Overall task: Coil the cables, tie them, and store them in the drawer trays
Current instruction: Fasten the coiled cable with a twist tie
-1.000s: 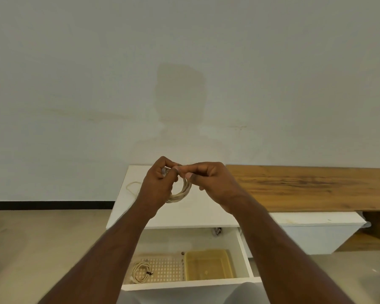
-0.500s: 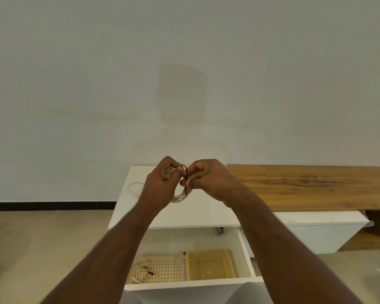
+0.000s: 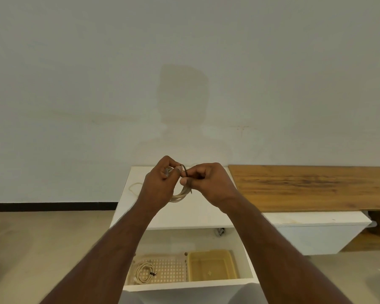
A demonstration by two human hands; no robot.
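Both hands [image 3: 158,185] [image 3: 208,183] pinch a dark tie [image 3: 184,171] round the coiled cable [image 3: 181,194].

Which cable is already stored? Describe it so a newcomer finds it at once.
Look in the open white drawer below the hands. The perforated tray on its left holds a coiled cream cable cinched by a dark tie; the yellow tray beside it holds none.

Cream coiled cable [image 3: 180,194] held above white counter [image 3: 184,213], dark tie [image 3: 185,172] looped at top. Second tied coil [image 3: 144,274] lying in perforated tray [image 3: 169,270], open drawer [image 3: 189,284]; yellow tray [image 3: 211,268] just beside.
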